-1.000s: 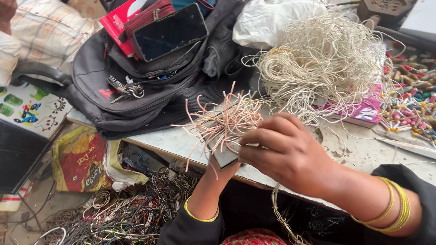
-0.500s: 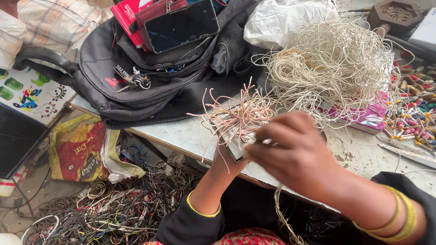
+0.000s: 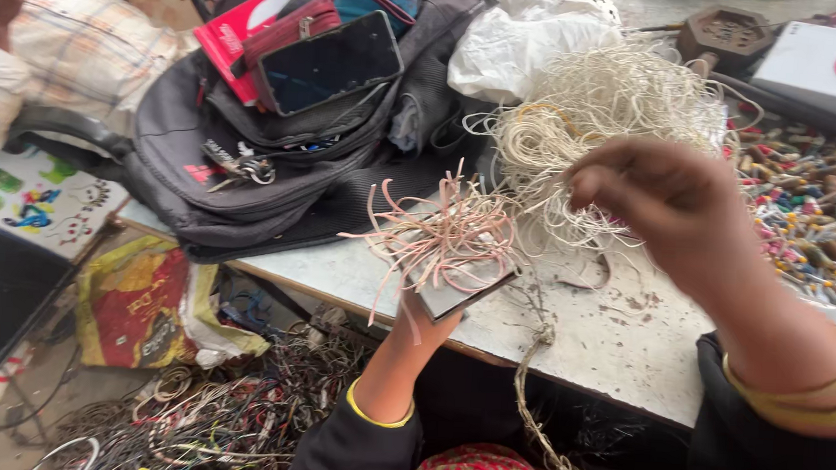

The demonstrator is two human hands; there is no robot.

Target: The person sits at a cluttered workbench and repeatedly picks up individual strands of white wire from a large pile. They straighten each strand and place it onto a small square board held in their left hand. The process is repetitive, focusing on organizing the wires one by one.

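A bundle of pinkish strips [image 3: 447,235] sits at the centre of the frame, fanned out over a small flat card [image 3: 461,293] that the left hand [image 3: 425,323] grips from below, fingers closed on it. The right hand [image 3: 672,208], blurred at right of centre, is raised above the table with fingers curled together; whether it pinches a strand cannot be told. Behind it lies a heap of cream cords [image 3: 603,121]. A black backpack [image 3: 279,151] fills the upper left, a dark phone [image 3: 330,61] on top. The worn tabletop [image 3: 613,341] runs below.
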